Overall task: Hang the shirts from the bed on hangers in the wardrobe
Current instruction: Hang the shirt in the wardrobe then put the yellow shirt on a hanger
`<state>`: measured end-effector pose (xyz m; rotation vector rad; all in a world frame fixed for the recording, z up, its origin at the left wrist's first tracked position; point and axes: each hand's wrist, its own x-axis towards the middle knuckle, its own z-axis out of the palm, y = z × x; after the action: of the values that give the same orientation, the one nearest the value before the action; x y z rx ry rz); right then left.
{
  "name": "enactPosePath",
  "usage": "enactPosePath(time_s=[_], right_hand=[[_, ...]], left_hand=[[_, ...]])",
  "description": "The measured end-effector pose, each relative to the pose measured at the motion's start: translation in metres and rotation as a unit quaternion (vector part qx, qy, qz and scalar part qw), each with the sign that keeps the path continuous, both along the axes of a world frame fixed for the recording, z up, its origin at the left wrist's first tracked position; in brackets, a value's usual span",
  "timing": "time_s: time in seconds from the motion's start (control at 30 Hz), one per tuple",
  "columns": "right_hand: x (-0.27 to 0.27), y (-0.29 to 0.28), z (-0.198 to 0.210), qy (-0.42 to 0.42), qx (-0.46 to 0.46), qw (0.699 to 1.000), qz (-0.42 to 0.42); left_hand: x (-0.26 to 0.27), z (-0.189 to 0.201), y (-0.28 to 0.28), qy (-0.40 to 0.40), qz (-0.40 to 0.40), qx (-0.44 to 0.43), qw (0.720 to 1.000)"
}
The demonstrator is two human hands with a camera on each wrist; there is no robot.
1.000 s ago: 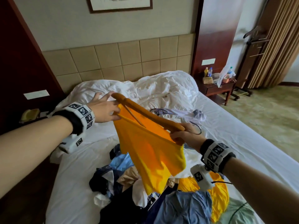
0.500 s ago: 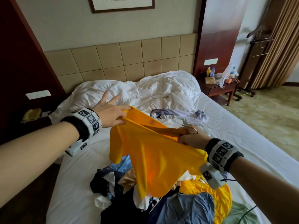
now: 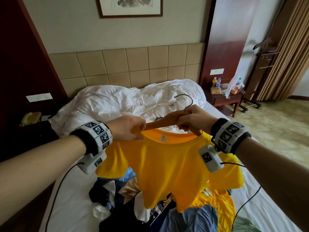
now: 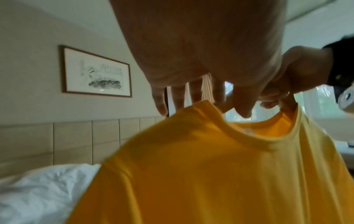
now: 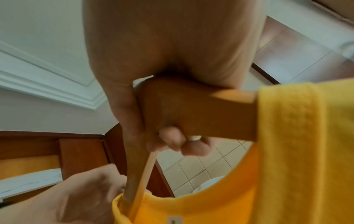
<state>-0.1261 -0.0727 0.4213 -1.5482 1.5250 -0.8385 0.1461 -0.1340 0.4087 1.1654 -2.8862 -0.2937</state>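
Raised yellow shirt hangs over cluttered bed.

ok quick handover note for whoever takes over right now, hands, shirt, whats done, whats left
Left hand: pinches the yellow shirt's collar at the hanger's left end.
Right hand: grips the wooden hanger near its metal hook.
The hanger's arms are through the neck opening; the shirt hangs over the bed.
Done: yellow shirt nearly dressed on the hanger.
Left: settle its collar, carry it to the wardrobe (not in view), then work through the clothes pile on the bed.
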Motion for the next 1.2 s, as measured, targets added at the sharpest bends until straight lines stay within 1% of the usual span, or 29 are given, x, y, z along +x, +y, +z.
enactPosePath(time_s=[0.07, 0.1, 0.13, 0.2, 0.27, 0.33, 0.4, 0.47, 0.6, 0.67, 0.73, 0.8, 0.83, 1.07, 1.2], right_hand=[[0.002, -0.001, 0.008, -0.004, -0.006, 1.0, 0.002], [0.005, -0.003, 0.011, -0.003, -0.008, 1.0, 0.006], [0.008, -0.003, 0.014, -0.003, -0.013, 1.0, 0.012], [0.015, -0.006, 0.019, -0.003, -0.026, 0.999, 0.029], [0.021, -0.005, 0.025, 0.016, -0.035, 0.997, 0.06], [0.021, -0.003, 0.025, 0.049, -0.064, 0.994, 0.078], [0.015, -0.003, 0.018, 0.078, -0.112, 0.988, 0.078], [0.003, -0.003, 0.009, 0.11, -0.129, 0.983, 0.072], [-0.02, 0.0, -0.006, 0.19, -0.079, 0.977, 0.063], [-0.029, 0.0, -0.012, 0.198, -0.077, 0.975, 0.059], [-0.037, -0.001, -0.017, 0.196, -0.083, 0.976, 0.053], [-0.042, -0.002, -0.021, 0.199, -0.086, 0.975, 0.05], [-0.043, -0.003, -0.022, 0.201, -0.086, 0.974, 0.05], [-0.055, -0.007, -0.029, 0.196, -0.065, 0.978, 0.036], [-0.064, -0.008, -0.029, 0.213, -0.04, 0.975, 0.039]], left_hand=[[-0.004, -0.003, 0.006, 0.118, 0.05, 0.045, 0.991], [-0.009, -0.004, 0.009, 0.146, 0.067, 0.044, 0.986], [-0.016, -0.006, 0.011, 0.15, 0.077, 0.027, 0.985], [-0.029, -0.01, 0.015, 0.117, 0.096, -0.056, 0.987], [-0.037, -0.013, 0.015, 0.115, 0.117, -0.127, 0.978], [-0.038, -0.014, 0.015, 0.14, 0.128, -0.15, 0.97], [-0.035, -0.015, 0.016, 0.165, 0.13, -0.165, 0.964], [-0.03, -0.013, 0.015, 0.189, 0.136, -0.165, 0.958], [-0.018, -0.004, 0.008, 0.207, 0.166, -0.172, 0.949], [-0.012, 0.0, 0.003, 0.197, 0.181, -0.192, 0.944], [-0.006, 0.002, -0.002, 0.164, 0.195, -0.209, 0.944], [-0.001, 0.004, -0.004, 0.135, 0.199, -0.212, 0.947], [0.0, 0.004, -0.004, 0.138, 0.201, -0.206, 0.948], [0.0, 0.003, -0.001, 0.238, 0.196, -0.162, 0.937], [0.005, 0.003, -0.005, 0.293, 0.197, -0.148, 0.924]])
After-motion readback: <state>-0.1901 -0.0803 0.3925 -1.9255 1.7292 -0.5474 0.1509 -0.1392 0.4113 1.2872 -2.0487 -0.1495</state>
